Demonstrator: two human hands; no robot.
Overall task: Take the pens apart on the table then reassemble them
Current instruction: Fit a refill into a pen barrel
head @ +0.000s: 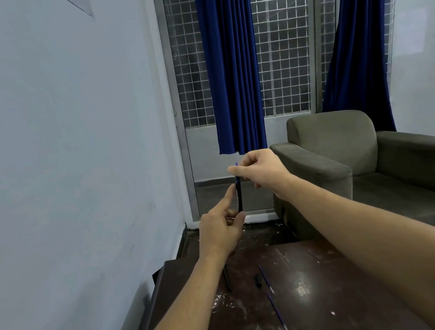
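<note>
I hold a black pen barrel (239,197) upright in the air above the far end of the table. My left hand (222,231) grips its lower end, index finger stretched up along it. My right hand (261,170) pinches the top, where a blue end piece (236,164) sticks out between the fingers. On the dark brown table (330,289) lie another black barrel (227,280), partly hidden by my left forearm, a small black cap piece (258,281), and two blue refills (266,278) (278,313).
A grey wall runs along the left of the table. Beyond the table stands a grey-green armchair (368,169) at the right. Blue curtains (231,62) hang over a barred window at the back. The tabletop is scratched and spotted with white marks.
</note>
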